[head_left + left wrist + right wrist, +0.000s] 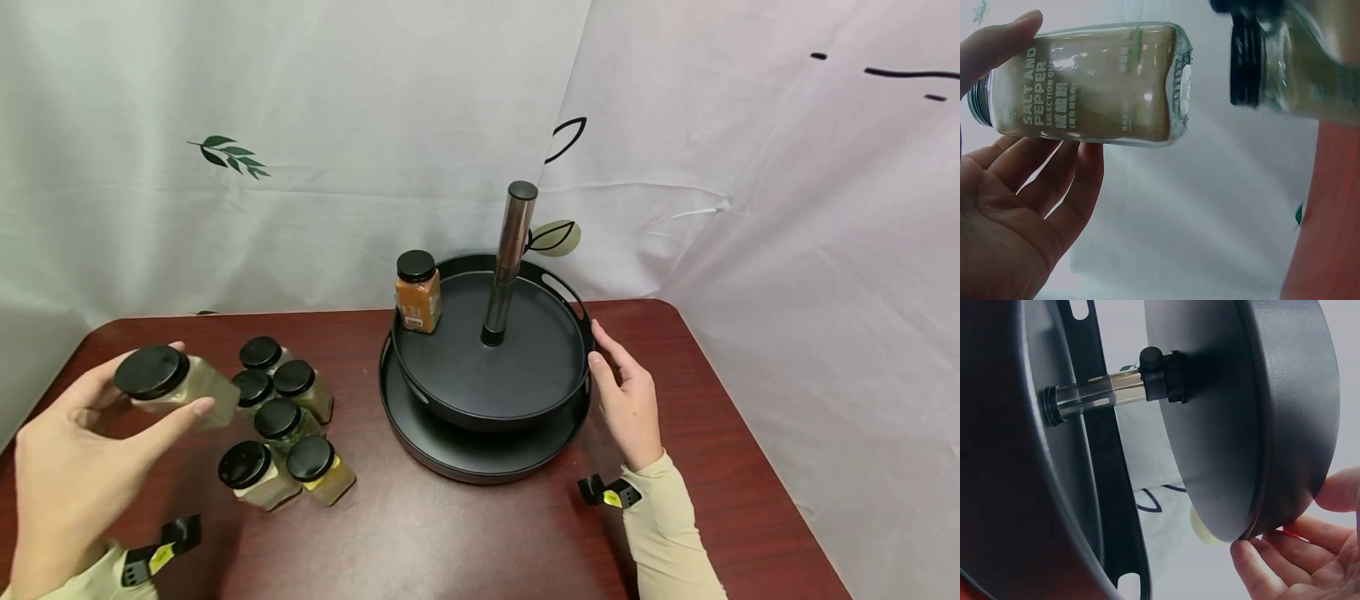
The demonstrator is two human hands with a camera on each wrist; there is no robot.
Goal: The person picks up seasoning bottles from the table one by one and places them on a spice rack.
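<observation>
My left hand [90,450] grips a glass spice jar [191,392] between thumb and fingers, tilted on its side above the table's left part. White lettering on that jar [1097,84] reads "SALT AND PEPPER", over a beige powder. Below and right of it stands a cluster of black-lidded spice jars [277,421]. With its fingertips and thumb, my right hand [630,400] touches the outer wall of the upper tray [465,375] of a black two-tier turntable. An orange spice jar [418,304] stands on that tray's left edge.
The larger lower tray [480,462] sits on the reddish-brown table [390,550]. A metal post [510,258] rises from the upper tray's middle. Behind the table hangs a white curtain [360,125] with leaf prints.
</observation>
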